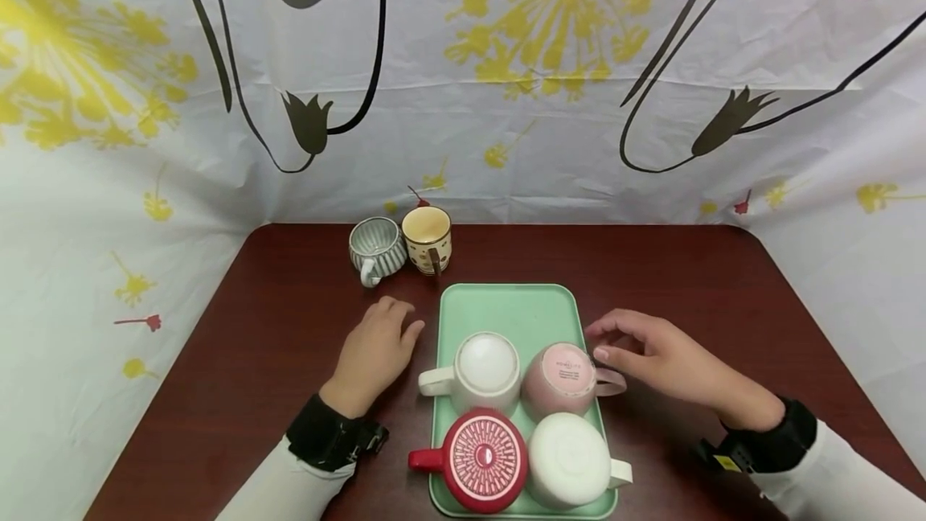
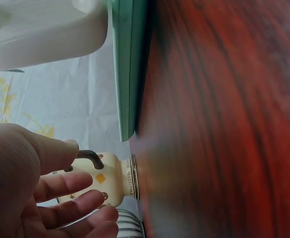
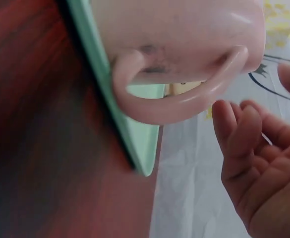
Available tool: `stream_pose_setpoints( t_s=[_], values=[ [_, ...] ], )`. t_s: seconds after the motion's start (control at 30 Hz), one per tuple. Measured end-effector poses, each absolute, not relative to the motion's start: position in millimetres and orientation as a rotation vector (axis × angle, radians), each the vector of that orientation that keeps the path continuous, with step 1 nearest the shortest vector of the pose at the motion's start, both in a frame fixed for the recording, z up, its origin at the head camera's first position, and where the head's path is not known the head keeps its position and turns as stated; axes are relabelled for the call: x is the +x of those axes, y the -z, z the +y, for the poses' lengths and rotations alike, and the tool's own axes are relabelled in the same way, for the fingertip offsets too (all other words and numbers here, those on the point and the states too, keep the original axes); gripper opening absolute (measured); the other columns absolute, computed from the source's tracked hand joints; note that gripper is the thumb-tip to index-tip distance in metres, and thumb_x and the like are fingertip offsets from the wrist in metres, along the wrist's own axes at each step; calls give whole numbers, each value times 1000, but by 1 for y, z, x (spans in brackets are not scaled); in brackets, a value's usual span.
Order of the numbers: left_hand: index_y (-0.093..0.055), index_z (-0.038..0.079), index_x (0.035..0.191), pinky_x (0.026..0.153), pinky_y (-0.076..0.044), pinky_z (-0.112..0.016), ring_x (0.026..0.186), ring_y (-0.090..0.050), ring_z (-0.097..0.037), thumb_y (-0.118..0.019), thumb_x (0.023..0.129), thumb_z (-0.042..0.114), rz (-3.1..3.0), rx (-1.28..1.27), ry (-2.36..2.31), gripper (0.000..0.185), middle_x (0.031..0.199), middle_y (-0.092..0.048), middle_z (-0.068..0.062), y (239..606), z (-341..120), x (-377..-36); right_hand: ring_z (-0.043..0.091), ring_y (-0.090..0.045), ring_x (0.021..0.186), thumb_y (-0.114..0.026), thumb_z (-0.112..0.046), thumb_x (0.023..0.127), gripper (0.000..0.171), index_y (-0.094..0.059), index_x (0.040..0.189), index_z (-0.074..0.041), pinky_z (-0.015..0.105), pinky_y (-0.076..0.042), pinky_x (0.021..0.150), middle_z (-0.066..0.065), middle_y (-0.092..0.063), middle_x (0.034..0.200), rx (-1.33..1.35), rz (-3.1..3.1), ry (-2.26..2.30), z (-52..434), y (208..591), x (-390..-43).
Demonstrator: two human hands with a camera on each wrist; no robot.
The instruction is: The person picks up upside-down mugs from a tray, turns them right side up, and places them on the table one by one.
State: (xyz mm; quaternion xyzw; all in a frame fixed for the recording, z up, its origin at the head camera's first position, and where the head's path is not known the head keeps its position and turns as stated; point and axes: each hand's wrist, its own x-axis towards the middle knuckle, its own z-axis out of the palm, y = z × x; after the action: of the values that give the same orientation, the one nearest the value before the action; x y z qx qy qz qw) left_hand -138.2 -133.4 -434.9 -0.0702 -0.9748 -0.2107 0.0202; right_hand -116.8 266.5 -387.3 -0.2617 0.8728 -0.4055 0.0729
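Note:
A green tray (image 1: 506,308) bears several upside-down mugs: a white mug (image 1: 488,362) and a pink mug (image 1: 564,376) in its middle, a red mug (image 1: 483,461) and another white mug (image 1: 570,461) at its near end. My left hand (image 1: 376,352) hovers left of the tray with relaxed fingers, holding nothing. Past its fingertips, a cream patterned mug (image 2: 112,178) with a brown handle shows in the left wrist view. My right hand (image 1: 651,352) is beside the pink mug's handle (image 3: 169,109), fingers loosely bent around nothing; in the right wrist view a gap separates them from the handle.
Upright at the table's back edge, a grey striped cup (image 1: 378,252) stands beside the cream mug (image 1: 427,239). The dark red-brown table (image 1: 694,288) extends on both sides of the tray. Behind it hangs a white floral cloth (image 1: 463,135). Several mug handles stick out over the tray's sides.

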Motion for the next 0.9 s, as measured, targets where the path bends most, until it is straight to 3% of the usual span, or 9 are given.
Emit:
stream_pose_setpoints(
  t_s=[0.17, 0.5, 0.9],
  values=[
    [-67, 7, 130, 94, -58, -48, 120, -63, -28, -66, 103, 33, -3025, -223, 644, 38, 128, -64, -13, 436, -133, -139, 6, -68, 87, -78, -12, 93, 24, -70, 113, -21, 24, -56, 68, -7, -71, 104, -887, 2539, 1301, 276, 403, -108],
    [-67, 6, 130, 95, -58, -49, 120, -63, -29, -67, 103, 32, -3026, -214, 648, 38, 128, -64, -14, 438, -132, -137, 6, -66, 79, -81, -15, 90, 22, -70, 103, -28, 24, -56, 68, -12, -70, 95, -887, 2582, 1304, 273, 414, -99],
    [-66, 5, 131, 96, -57, -50, 122, -62, -30, -67, 102, 32, -3023, -204, 624, 39, 130, -64, -15, 437, -133, -140, -6, -53, 81, -85, -12, 83, 34, -64, 103, -30, 9, -44, 69, -20, -58, 94, -1192, 2855, 1036, 267, 414, -95]
  ],
)
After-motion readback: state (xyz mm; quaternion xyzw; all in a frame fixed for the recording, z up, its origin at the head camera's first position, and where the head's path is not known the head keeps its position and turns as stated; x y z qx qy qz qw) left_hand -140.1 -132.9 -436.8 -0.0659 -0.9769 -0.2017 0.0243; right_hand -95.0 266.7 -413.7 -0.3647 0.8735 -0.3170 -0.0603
